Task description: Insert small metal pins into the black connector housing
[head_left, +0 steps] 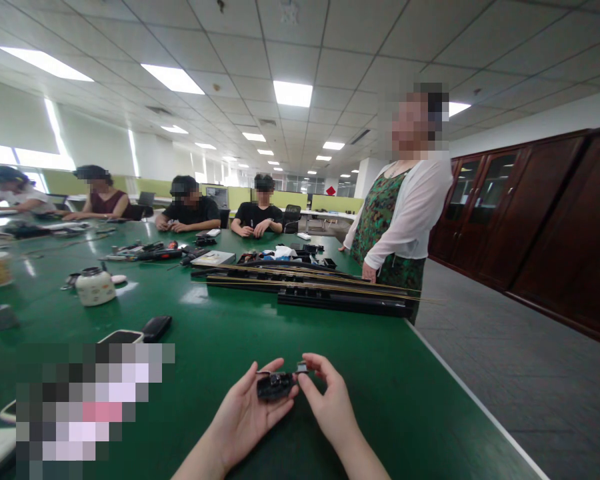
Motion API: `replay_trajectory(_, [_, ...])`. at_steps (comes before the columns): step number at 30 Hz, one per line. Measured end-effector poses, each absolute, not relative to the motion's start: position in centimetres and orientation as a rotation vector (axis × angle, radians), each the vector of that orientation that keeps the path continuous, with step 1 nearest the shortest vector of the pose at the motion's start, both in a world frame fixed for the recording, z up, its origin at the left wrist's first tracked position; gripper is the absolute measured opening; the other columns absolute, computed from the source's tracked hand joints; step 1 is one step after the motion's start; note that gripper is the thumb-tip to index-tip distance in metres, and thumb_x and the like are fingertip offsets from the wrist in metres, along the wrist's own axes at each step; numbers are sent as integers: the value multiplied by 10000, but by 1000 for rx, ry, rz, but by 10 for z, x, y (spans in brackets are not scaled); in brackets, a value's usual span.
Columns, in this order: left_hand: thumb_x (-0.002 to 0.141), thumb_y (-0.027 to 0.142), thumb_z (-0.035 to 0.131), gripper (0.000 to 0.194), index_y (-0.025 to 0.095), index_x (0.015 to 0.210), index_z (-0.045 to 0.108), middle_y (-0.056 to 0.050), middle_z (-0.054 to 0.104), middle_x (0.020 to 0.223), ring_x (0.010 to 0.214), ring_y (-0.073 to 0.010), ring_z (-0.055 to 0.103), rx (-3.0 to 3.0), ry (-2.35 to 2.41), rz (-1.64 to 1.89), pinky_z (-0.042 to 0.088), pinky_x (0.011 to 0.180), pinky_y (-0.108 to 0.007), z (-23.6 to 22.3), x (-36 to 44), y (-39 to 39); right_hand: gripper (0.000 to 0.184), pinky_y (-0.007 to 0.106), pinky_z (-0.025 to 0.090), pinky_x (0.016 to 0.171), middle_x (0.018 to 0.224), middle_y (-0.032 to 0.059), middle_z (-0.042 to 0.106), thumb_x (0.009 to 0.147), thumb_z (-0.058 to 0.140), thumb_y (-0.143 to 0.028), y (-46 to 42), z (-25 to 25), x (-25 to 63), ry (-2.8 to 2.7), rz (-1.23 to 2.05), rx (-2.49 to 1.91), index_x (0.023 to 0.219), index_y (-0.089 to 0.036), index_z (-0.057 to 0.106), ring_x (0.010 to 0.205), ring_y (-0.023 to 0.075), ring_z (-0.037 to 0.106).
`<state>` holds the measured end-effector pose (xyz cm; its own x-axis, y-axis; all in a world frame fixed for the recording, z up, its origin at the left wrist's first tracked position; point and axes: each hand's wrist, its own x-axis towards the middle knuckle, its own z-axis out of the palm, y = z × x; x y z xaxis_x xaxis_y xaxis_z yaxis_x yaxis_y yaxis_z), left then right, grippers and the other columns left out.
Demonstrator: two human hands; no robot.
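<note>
Low over the green table, my left hand (253,407) is turned palm up with its fingers curled round a small black device (275,385), whose exact kind I cannot make out. The device lies across the fingers, and a thin wire or strip shows at its upper left. Close beside it, my right hand (329,400) pinches a small grey metallic piece (301,367) between thumb and forefinger. That piece is at the right end of the black device; whether the two are joined is too small to tell.
Long black rails (340,300) with thin rods lie across the green table (220,333). Behind them are parts trays (285,257) and tools (150,252). A white jar (95,287) and a dark case (157,328) lie left. One person (395,213) stands at right; several sit opposite.
</note>
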<state>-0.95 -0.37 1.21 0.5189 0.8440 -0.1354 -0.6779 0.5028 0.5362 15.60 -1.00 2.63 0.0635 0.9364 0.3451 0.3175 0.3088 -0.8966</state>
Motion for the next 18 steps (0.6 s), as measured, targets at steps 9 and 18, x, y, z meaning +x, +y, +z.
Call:
replay_trajectory(9, [836,400,483,502,140,1258,403,-179,649,1079,987,-292,627,440,390,942,399,926,-403,11,-11,-4,280,353,469,853,991,73,667,749,561,-343,-6,23,160,-1390,652,-1204,983,-202,623,928,214,611])
replay_trajectory(18, [837,358,492,574,145,1322,272,-188,651,1072,971,-294,635,436,414,951,406,912,-403,16,-10,-6,315,371,472,867,1017,87,657,763,545,-370,-4,22,163,-1319,649,-1215,1013,-189,607,935,215,608])
